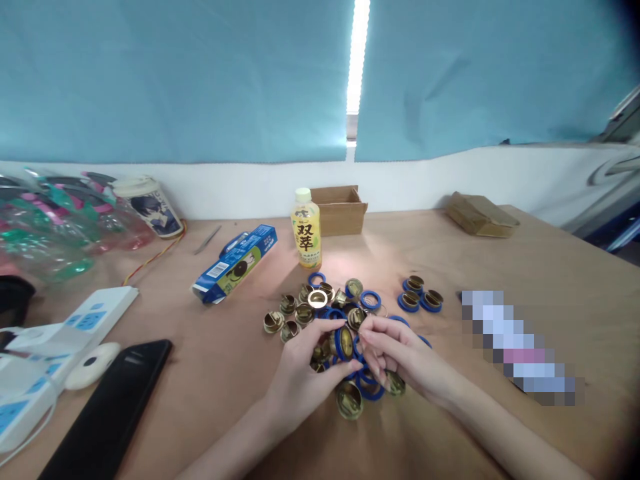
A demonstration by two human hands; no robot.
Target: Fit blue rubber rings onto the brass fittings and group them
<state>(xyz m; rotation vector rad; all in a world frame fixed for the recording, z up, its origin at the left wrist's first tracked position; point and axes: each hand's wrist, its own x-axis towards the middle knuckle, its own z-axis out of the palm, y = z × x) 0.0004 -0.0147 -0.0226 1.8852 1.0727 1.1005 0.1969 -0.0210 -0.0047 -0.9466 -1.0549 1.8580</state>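
Observation:
Over a pile of loose parts in the middle, my left hand (300, 363) pinches a round brass cap with a blue ring (346, 342) around it, held between thumb and fingers. Close beside it, the fingertips of my right hand (403, 350) are pressed together; whatever they hold is too small to make out. Several brass caps (273, 322) and blue rings (371, 300) lie around and under my hands. One brass cap (349, 399) sits just below my left thumb. To the right, three brass caps with blue rings (431, 301) stand grouped together.
Behind the pile stand a yellow drink bottle (307, 233) and an open cardboard box (341, 212). A blue carton (237, 262), a black phone (107, 413), power strips (75, 327) and spray bottles (65, 233) are on the left. A brown paper packet (480, 215) and a pixelated object (517, 347) lie right.

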